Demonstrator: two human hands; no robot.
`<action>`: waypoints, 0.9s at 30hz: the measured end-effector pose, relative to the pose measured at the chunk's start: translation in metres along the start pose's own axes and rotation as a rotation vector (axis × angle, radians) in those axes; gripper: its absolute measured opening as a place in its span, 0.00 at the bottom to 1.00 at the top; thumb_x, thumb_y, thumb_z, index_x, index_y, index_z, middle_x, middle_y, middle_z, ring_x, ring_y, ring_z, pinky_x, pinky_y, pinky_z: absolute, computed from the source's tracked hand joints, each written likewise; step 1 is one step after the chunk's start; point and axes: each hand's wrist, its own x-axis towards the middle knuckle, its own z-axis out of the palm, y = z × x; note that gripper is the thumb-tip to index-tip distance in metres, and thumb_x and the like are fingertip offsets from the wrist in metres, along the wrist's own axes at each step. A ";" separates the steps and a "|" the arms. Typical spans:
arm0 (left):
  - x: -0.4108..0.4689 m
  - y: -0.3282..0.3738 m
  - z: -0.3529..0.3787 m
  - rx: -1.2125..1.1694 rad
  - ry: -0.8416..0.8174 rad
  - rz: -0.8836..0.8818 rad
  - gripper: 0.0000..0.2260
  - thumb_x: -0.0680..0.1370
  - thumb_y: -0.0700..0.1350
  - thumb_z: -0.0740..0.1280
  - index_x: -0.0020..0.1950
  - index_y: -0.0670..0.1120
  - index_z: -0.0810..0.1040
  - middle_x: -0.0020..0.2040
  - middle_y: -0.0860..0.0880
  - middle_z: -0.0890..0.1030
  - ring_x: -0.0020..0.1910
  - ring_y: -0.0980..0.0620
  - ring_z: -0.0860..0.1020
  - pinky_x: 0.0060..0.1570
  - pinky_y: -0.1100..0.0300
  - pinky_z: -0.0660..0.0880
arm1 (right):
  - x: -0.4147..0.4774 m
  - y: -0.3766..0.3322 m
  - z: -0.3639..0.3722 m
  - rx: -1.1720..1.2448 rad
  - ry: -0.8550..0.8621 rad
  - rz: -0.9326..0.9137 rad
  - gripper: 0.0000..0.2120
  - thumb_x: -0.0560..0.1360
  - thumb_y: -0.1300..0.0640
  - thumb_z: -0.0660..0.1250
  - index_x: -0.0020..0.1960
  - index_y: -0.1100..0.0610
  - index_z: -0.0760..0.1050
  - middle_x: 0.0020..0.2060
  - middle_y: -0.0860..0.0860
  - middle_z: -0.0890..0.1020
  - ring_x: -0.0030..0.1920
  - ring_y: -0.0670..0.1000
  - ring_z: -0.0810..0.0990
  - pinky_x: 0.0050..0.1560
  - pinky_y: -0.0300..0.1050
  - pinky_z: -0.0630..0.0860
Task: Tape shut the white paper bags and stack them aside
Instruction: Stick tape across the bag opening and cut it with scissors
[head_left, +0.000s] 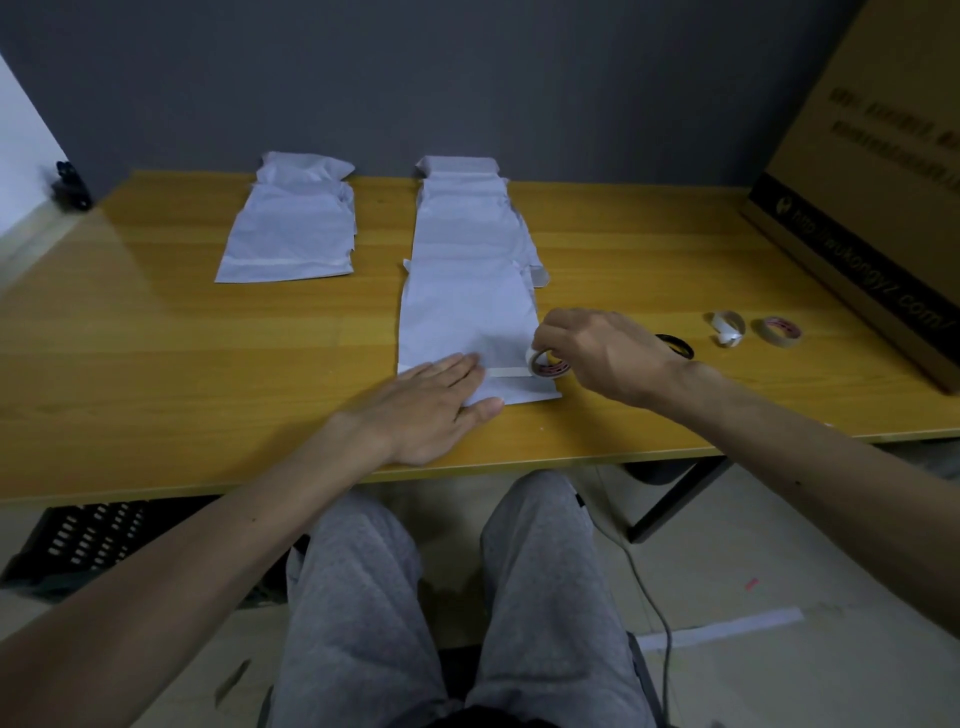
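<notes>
A white paper bag (467, 312) lies flat in front of me on top of a pile of several bags (470, 218) that runs toward the wall. My left hand (431, 410) presses flat on its near end, fingers straight. My right hand (597, 353) grips a roll of pale tape (545, 366) at the bag's right edge. A strip of tape (506, 372) runs from the roll along the folded flap to my left fingertips. A second stack of bags (291, 234) with tape across the near end lies at the back left.
The wooden table (208, 353) holds a black ring (675, 345), a nearly spent tape roll (727, 327) and another tape roll (779, 331) to the right. A large cardboard box (872, 171) stands at the far right. A black crate (78, 540) sits under the table.
</notes>
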 end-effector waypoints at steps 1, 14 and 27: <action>0.000 0.000 0.000 0.005 0.000 0.001 0.32 0.79 0.64 0.41 0.79 0.49 0.44 0.79 0.54 0.42 0.77 0.59 0.42 0.75 0.60 0.41 | 0.000 -0.001 -0.001 0.005 0.002 -0.011 0.19 0.70 0.73 0.64 0.57 0.56 0.76 0.51 0.55 0.78 0.44 0.60 0.78 0.31 0.46 0.65; -0.005 -0.003 0.002 0.032 0.027 0.011 0.33 0.79 0.64 0.41 0.79 0.48 0.44 0.79 0.53 0.43 0.77 0.57 0.42 0.76 0.59 0.42 | -0.003 -0.012 0.000 0.135 0.040 0.001 0.29 0.71 0.76 0.60 0.69 0.57 0.70 0.58 0.56 0.76 0.52 0.58 0.78 0.44 0.51 0.76; -0.008 -0.013 0.004 0.007 0.030 0.027 0.35 0.76 0.66 0.38 0.79 0.50 0.44 0.79 0.55 0.41 0.77 0.60 0.41 0.76 0.59 0.42 | 0.005 -0.016 -0.004 0.308 0.080 -0.019 0.14 0.76 0.70 0.64 0.59 0.61 0.80 0.54 0.56 0.80 0.52 0.56 0.80 0.51 0.42 0.74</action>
